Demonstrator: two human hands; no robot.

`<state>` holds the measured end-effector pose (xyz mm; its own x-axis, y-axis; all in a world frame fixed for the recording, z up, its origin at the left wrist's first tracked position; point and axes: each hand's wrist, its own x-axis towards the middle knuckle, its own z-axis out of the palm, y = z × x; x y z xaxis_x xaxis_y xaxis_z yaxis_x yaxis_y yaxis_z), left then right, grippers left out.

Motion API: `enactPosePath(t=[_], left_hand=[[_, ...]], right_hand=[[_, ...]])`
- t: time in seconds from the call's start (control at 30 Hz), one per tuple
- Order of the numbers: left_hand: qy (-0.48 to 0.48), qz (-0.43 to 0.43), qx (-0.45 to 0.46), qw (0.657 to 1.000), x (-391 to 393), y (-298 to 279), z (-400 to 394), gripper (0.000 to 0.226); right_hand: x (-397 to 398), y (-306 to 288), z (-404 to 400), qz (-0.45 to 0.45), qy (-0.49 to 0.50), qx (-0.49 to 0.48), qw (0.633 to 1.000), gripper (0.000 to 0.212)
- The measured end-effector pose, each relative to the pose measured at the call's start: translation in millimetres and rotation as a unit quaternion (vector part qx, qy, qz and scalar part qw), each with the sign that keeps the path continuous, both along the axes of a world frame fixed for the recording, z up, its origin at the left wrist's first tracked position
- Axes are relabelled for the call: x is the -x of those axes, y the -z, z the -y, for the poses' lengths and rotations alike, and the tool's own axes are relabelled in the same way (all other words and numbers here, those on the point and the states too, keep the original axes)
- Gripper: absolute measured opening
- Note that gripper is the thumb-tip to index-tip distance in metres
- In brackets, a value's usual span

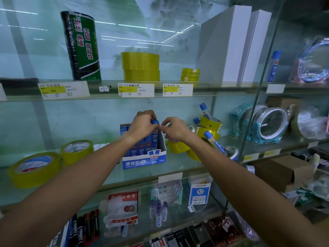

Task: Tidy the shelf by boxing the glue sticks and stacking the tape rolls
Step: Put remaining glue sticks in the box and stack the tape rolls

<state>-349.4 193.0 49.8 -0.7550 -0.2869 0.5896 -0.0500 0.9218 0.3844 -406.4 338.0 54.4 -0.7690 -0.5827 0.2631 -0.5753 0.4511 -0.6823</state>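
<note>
While both hands meet above the box (pixel 144 162), the left hand (pixel 142 128) curls round a glue stick (pixel 154 135), a slim plastic cylinder with rounded blue cap; long axis upright, cap up, base down in the box's right end. Right hand (pixel 175 129): fingers bent, fingertips (pixel 162 128) pinching at the same stick just under the cap. Box: printed blue-white card, open top, on the glass shelf (pixel 169 169), packed with more upright sticks. Right of it, loose glue sticks (pixel 213 141) lie tilted, caps up-left, across a jumble of glossy yellow tape rolls (pixel 178 146), some on edge. Two wider yellow rolls (pixel 35 168) lie flat at shelf left. On the upper shelf, two yellow rolls are stacked (pixel 140 65), smaller ones stacked beside them.
</note>
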Motion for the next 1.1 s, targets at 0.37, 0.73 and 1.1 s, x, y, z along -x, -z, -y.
enactPosePath(t=[0.37,0.73,1.1], left_hand=[[-0.083,0.067,0.081,0.991,1.7,16.9,-3.8,0.021],[-0.077,0.002,0.136,0.988,-8.0,22.3,-12.8,0.030],[-0.035,-0.020,0.129,0.991,-14.7,14.0,-28.3,0.021]], right_hand=[[11.9,24.1,-30.9,-0.051,0.044,-0.053,0.996,0.018],[56.3,39.5,-98.7,-0.112,0.291,-0.158,0.937,0.033],[69.4,50.5,-108.4,-0.149,0.292,-0.145,0.933,0.017]])
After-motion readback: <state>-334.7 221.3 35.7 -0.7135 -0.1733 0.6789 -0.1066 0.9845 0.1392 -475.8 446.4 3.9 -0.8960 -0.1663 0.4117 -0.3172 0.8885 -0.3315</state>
